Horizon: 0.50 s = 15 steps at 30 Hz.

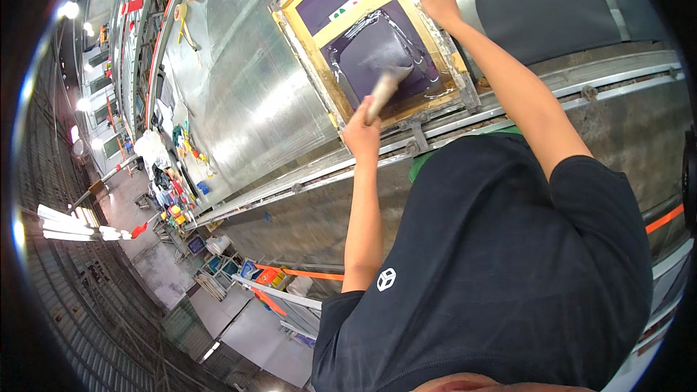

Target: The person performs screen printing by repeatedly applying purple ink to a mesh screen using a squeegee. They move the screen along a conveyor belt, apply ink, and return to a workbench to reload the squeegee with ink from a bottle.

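My left hand (363,132) is closed around the pale handle of a short tool (383,94). Its tip is blurred against the dark mesh, so I cannot tell whether it is a brush or a scraper. The mesh belongs to a screen printing frame (296,47) lying tilted on the metal table, with yellow tape along its inside and across it. Wet whitish streaks ring a square area of the mesh, and small green and red marks show above the tape. At the frame's far right edge, my right hand (439,3) grips the side with bent fingers.
Black rounded panels (548,11) lie right of the frame. A metal rail (290,190) runs along the near edge of the table (239,101). Tape rolls (181,11) lie at the far left, and bottles and cloths (174,189) crowd the table's left end.
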Each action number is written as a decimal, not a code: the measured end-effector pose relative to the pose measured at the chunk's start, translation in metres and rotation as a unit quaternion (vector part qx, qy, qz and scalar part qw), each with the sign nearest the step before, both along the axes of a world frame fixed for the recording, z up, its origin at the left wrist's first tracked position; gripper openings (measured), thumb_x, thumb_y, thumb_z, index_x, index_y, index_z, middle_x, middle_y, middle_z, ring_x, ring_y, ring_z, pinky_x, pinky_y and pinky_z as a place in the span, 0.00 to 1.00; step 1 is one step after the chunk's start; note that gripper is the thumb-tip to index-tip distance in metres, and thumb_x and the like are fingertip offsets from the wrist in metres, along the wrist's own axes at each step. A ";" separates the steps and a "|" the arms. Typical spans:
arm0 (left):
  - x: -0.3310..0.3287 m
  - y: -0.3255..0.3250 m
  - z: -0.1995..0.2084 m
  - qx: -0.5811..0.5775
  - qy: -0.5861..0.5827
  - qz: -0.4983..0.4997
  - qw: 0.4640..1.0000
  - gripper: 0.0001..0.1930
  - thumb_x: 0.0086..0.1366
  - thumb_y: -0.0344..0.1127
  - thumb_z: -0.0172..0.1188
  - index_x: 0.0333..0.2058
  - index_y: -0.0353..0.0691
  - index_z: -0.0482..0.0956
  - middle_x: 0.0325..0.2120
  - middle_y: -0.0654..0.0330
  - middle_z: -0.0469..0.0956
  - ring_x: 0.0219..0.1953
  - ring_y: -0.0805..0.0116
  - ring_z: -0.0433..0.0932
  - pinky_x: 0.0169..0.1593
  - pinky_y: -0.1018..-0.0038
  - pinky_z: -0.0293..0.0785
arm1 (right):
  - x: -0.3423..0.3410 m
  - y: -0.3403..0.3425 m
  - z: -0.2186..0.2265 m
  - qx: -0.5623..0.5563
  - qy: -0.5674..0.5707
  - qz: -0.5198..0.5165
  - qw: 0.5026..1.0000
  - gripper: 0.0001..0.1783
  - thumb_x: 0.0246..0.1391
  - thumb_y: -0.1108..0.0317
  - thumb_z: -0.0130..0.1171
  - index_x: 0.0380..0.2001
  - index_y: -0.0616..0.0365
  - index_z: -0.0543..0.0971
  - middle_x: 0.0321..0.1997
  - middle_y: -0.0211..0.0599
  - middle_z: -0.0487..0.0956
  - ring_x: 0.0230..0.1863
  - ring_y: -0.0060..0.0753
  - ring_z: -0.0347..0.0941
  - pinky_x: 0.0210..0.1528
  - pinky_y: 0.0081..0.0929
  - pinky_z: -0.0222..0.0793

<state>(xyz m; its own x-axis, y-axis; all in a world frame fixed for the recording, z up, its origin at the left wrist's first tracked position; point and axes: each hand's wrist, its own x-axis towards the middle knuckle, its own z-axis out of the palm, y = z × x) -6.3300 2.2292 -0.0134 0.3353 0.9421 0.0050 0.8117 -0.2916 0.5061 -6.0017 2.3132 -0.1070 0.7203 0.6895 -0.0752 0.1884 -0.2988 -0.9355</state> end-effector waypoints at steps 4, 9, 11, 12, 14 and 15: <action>-0.016 0.023 0.009 0.006 -0.037 0.146 0.989 0.13 0.56 0.33 0.64 0.40 0.35 0.84 0.31 0.47 0.85 0.34 0.49 0.85 0.39 0.59 0.77 | -0.004 -0.004 0.013 0.004 -0.005 0.015 1.000 0.14 0.65 0.57 0.49 0.47 0.47 0.79 0.21 0.41 0.78 0.25 0.42 0.76 0.34 0.40 0.69; -0.020 0.046 0.009 0.055 -0.006 0.198 0.979 0.15 0.56 0.40 0.63 0.34 0.32 0.83 0.29 0.44 0.84 0.34 0.44 0.84 0.40 0.56 0.77 | -0.003 -0.017 0.047 0.008 0.046 0.038 0.998 0.15 0.65 0.59 0.48 0.48 0.49 0.79 0.23 0.42 0.80 0.31 0.47 0.79 0.40 0.45 0.71; -0.024 0.054 -0.007 0.070 0.109 0.190 0.973 0.16 0.55 0.41 0.63 0.34 0.33 0.83 0.29 0.43 0.83 0.35 0.42 0.83 0.41 0.53 0.76 | -0.005 -0.016 0.045 0.017 0.043 0.033 0.998 0.14 0.65 0.59 0.48 0.47 0.48 0.79 0.21 0.41 0.79 0.29 0.45 0.79 0.37 0.43 0.71; -0.022 0.059 -0.012 0.078 0.165 0.182 0.966 0.16 0.54 0.42 0.63 0.33 0.33 0.83 0.29 0.43 0.83 0.35 0.41 0.82 0.42 0.52 0.76 | -0.005 -0.014 0.038 0.027 0.027 0.025 0.999 0.13 0.66 0.59 0.49 0.47 0.48 0.79 0.20 0.41 0.79 0.27 0.43 0.79 0.35 0.41 0.70; -0.022 0.070 -0.021 0.074 0.165 0.181 0.967 0.18 0.53 0.44 0.64 0.33 0.33 0.83 0.29 0.42 0.82 0.36 0.40 0.82 0.45 0.49 0.75 | -0.002 -0.011 0.032 0.035 0.017 0.019 0.999 0.13 0.65 0.59 0.50 0.47 0.48 0.79 0.20 0.41 0.78 0.26 0.43 0.79 0.34 0.40 0.70; -0.024 0.079 -0.024 0.076 0.168 0.181 0.966 0.18 0.52 0.44 0.65 0.33 0.33 0.83 0.29 0.42 0.82 0.37 0.40 0.82 0.45 0.50 0.75 | -0.005 -0.013 0.035 0.035 0.023 0.024 0.999 0.14 0.65 0.59 0.49 0.47 0.48 0.79 0.20 0.42 0.79 0.27 0.45 0.79 0.36 0.42 0.71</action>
